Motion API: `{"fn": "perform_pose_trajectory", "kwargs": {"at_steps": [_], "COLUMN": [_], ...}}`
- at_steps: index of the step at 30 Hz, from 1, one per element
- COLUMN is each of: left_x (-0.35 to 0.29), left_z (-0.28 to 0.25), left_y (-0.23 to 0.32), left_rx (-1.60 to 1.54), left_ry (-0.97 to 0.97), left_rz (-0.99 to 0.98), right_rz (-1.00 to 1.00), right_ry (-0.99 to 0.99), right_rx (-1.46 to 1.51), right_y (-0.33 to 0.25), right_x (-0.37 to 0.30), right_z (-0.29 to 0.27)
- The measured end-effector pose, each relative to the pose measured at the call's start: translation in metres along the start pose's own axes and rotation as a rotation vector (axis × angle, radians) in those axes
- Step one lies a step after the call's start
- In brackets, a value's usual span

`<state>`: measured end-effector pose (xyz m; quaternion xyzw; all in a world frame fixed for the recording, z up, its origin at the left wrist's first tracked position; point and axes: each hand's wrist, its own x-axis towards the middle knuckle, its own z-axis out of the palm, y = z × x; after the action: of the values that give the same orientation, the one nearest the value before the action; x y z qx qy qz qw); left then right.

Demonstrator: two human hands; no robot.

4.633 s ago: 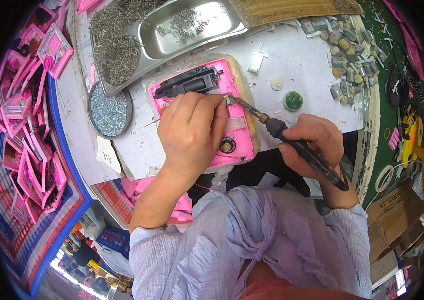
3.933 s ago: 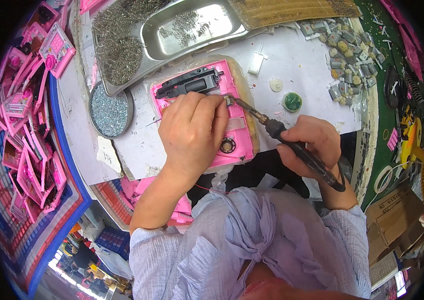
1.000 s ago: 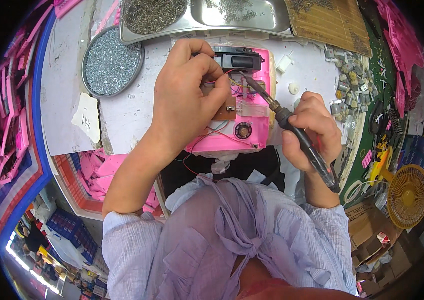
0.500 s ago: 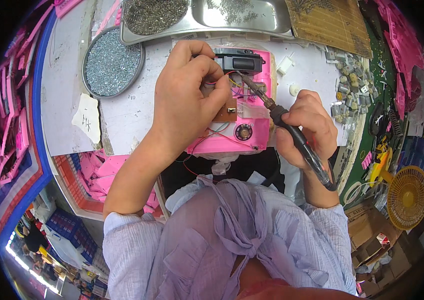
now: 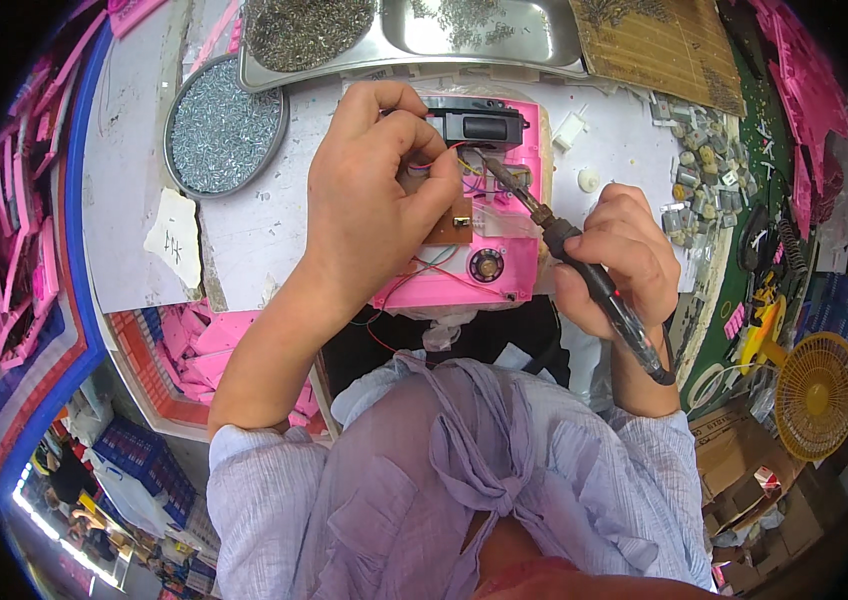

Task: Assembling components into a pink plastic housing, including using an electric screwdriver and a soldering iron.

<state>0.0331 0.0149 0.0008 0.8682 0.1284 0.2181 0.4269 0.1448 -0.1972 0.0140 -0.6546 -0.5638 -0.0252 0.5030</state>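
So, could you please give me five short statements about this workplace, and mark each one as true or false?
1. The right hand holds a soldering iron. True.
2. The soldering iron's tip points away from the pink casing. False: it points in over the pink casing, near thin wires.
3. The left hand partly covers a brown circuit board. True.
4. The small round speaker lies outside the pink casing. False: it sits inside, on the side nearer the person.
5. A round dish of small silvery pieces stands to the left of the pink casing. True.
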Motion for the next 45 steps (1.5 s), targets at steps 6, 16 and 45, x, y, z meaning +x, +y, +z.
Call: {"fn": "perform_pose_trajectory", "kwargs": {"at_steps": [6,16,45], "left_x": [0.0,-0.001,-0.004], "left_z": [0.001,0.006,0.013], "left_y": [-0.001,-0.001,-0.002], "left_rx": [0.014,0.028,0.085], "left_ry": [0.001,0.058,0.112], "left_rz": [-0.002,0.057,0.105], "right_rz": [0.01,0.01,0.01], "right_ry": [0.007,0.024,0.026], "right_rx": [0.003,-0.009,0.019], "right_y": [0.002,0.005,0.006], "right_x": [0.001,0.004,0.001], "right_z": [0.001,0.008,0.003]}}
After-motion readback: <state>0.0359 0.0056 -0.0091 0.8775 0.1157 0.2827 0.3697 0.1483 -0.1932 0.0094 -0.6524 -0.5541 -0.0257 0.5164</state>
